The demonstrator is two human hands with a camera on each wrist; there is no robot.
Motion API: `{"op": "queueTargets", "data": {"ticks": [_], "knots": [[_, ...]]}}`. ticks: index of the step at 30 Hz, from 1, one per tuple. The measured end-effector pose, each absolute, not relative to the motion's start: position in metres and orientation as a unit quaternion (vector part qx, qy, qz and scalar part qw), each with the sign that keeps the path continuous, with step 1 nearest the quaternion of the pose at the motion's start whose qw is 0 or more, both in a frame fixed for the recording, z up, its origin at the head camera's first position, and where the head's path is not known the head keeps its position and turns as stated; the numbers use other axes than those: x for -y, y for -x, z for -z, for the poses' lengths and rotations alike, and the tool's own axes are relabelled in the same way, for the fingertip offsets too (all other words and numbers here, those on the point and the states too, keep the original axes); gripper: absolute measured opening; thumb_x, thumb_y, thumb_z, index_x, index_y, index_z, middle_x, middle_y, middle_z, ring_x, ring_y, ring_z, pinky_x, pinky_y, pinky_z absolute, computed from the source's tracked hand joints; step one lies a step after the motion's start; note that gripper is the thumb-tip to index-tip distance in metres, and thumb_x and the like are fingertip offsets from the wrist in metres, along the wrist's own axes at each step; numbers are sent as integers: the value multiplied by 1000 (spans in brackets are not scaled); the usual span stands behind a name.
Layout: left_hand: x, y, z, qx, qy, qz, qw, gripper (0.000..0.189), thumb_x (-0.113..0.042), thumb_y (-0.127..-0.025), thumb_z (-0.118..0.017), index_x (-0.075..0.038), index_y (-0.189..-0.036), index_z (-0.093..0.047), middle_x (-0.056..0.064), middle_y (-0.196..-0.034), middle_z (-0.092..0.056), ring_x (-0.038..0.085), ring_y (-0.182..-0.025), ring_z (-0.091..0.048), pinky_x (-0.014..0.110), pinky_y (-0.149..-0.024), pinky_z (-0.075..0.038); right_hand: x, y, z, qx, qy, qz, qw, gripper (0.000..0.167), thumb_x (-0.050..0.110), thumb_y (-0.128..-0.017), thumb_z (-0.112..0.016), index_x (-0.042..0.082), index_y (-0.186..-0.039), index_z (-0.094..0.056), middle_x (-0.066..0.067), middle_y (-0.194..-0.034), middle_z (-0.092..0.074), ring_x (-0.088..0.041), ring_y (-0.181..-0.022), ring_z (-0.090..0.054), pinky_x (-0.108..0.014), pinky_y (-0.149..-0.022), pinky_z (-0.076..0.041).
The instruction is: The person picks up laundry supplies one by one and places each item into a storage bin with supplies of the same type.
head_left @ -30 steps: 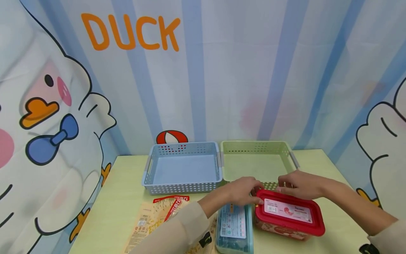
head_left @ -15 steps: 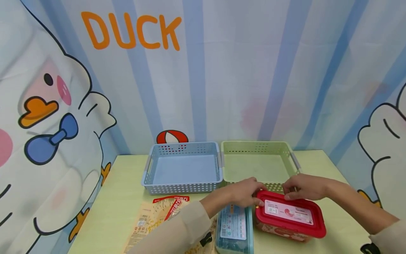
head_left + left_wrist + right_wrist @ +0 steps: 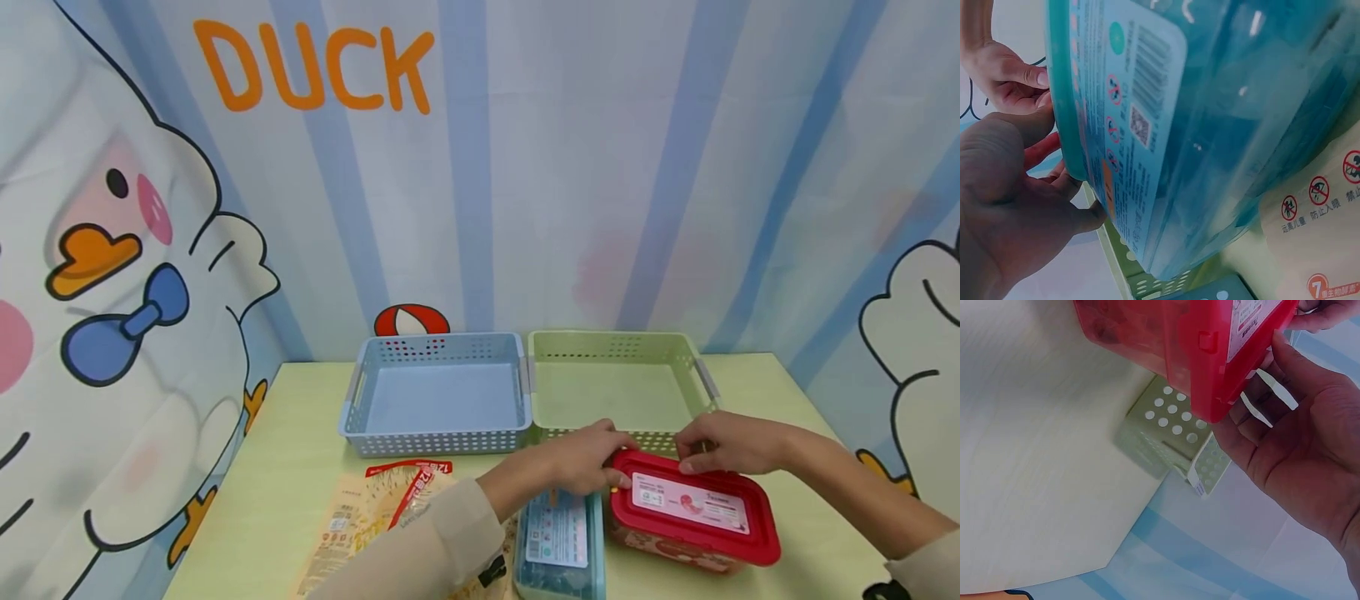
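Note:
A red lidded plastic tub (image 3: 693,512) with a white and pink label stands right of centre on the table in the head view. My left hand (image 3: 581,460) pinches the lid's far left corner with thumb and fingers. Along the lid's far edge, my right hand (image 3: 723,443) grips with the thumb on top and the fingers curled behind; the right wrist view shows this hand (image 3: 1307,434) at the red lid (image 3: 1213,375). Beside the tub, under my left wrist, lies a teal lidded box (image 3: 558,546), which fills much of the left wrist view and partly hides the red tub there.
Behind the hands stand a blue basket (image 3: 435,443) and a green basket (image 3: 618,335), side by side against the striped curtain (image 3: 547,167). A yellow printed packet (image 3: 352,517) lies flat at the left, partly under my left sleeve (image 3: 442,542).
My right hand has slid slightly right along the lid's far edge, its thumb now lying on the lid. The left hand keeps its hold on the corner, and the lid stays on.

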State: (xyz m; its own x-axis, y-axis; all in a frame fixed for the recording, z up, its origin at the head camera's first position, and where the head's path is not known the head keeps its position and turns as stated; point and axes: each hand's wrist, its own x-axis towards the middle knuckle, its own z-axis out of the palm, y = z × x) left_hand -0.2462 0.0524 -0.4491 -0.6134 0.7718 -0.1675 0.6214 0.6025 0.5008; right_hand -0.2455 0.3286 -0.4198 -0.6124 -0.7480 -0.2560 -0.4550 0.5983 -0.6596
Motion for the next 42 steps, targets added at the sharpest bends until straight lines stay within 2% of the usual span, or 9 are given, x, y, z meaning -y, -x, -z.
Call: {"op": "queueTargets", "data": {"ticks": [22,28,35,42], "knots": [[-49,246,452,-873,-404,-207,182,56,-38,-105,-66,-16,-155,-54,-1,-126,-55,6,-105,-55,24,-96,-50,-330,243,422,-849,336,297,280,12,19,-106,-65,14,-95,-65,7,-84,-63,-7,-73,-57,-25,-66,-49],[-53,244,450,-880,-400,-192,167,55,-37,-105,-68,-17,-154,-55,-3,-127,-57,5,-104,-54,22,-93,-50,-333,238,422,-859,311,281,293,14,23,-110,-59,14,-99,-63,6,-87,-62,-8,-76,-58,-26,-67,-47],[-58,237,442,-898,-381,-166,147,55,-36,-103,-71,-17,-153,-58,-4,-130,-59,4,-104,-53,20,-92,-49,-339,234,428,-862,326,275,273,16,24,-111,-58,17,-97,-60,10,-84,-60,-5,-72,-56,-25,-64,-47],[-67,227,434,-920,-340,-152,122,45,-30,-101,-74,-18,-143,-66,-4,-127,-63,4,-102,-56,22,-90,-52,-339,230,427,-853,334,277,288,15,21,-112,-55,16,-99,-60,9,-86,-59,-5,-76,-57,-24,-67,-47]]}}
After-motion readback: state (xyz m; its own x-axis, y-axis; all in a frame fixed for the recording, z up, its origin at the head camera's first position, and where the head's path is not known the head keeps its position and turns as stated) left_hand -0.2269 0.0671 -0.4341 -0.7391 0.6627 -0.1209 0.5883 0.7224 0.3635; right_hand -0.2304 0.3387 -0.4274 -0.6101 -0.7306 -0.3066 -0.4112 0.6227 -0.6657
